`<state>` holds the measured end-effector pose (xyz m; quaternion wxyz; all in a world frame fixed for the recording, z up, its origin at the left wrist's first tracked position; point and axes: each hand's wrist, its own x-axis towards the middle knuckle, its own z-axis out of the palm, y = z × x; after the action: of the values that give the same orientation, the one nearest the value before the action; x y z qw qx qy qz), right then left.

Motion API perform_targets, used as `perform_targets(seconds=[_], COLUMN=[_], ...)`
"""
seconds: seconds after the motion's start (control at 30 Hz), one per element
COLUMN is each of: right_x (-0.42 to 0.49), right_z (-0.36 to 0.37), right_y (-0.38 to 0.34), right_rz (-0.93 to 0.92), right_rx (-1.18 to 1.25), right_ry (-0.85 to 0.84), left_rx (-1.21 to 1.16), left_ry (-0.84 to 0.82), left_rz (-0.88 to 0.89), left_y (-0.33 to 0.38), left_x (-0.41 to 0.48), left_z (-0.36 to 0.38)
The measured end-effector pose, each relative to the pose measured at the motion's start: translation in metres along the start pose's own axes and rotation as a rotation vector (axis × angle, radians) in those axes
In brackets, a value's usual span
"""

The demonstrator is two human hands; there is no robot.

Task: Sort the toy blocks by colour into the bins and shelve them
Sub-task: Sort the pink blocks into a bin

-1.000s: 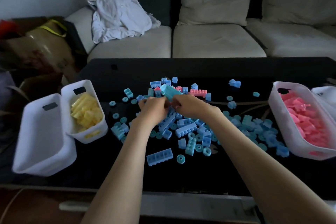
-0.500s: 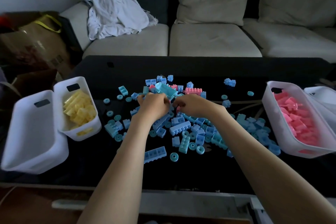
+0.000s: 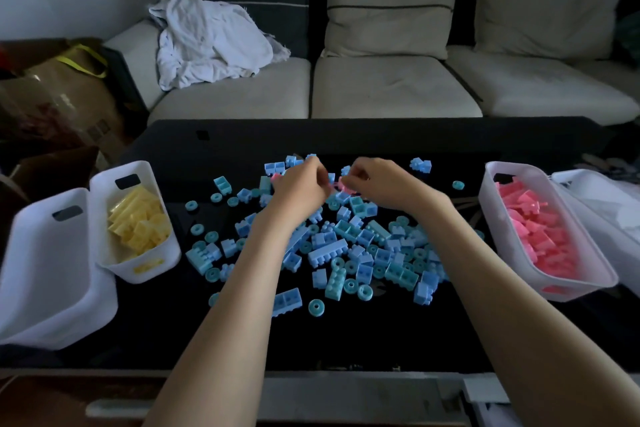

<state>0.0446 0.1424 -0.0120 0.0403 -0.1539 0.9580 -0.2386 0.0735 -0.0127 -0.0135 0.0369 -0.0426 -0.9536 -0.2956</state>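
Blue blocks between white bins (hands masking a pink block)

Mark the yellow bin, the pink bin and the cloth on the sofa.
yellow bin (image 3: 145,175): head view, far end wall beside the handle slot.
pink bin (image 3: 500,218): head view, left side wall.
cloth (image 3: 207,42): head view, middle of the crumpled heap.

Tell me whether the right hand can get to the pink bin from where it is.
Probably yes. The pink bin stands open-topped on the right hand's own side, and only low, loose blue blocks lie between them.
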Motion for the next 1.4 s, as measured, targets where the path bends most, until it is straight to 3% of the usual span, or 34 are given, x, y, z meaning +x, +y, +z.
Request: perform_targets(seconds=[0.3,0.47,0.7,0.9,1.2,1.4], right_x=[-0.079,-0.127,-0.149,-0.114,-0.007,0.045], right_z=[-0.093,-0.108,-0.12,-0.115,-0.044,0.004], right_y=[0.089,0.136,0.154,0.127,0.043,0.028], right_rz=[0.231,0.324,0.34,0.23,-0.011,0.069], right_rx=[-0.135,-0.211,-0.233,-0.186,-0.081,-0.134], right_ry=[0.158,0.078,0.05,0.157,-0.027,-0.146], left_rx=[-0.184,-0.196,-0.004,-0.046,0.141,0.376], left_ry=[-0.188,-0.244,-0.351,-0.309,-0.067,-0.235], left_rz=[0.23,0.38,0.494,0.433,0.148,0.04], left_y=[0.124,0.185,0.213,0.177,0.008,-0.044], left_x=[-0.015,-0.035,-0.045,-0.031,0.018,0.023], left_z=[0.052,0.086,0.109,0.076,-0.017,-0.03])
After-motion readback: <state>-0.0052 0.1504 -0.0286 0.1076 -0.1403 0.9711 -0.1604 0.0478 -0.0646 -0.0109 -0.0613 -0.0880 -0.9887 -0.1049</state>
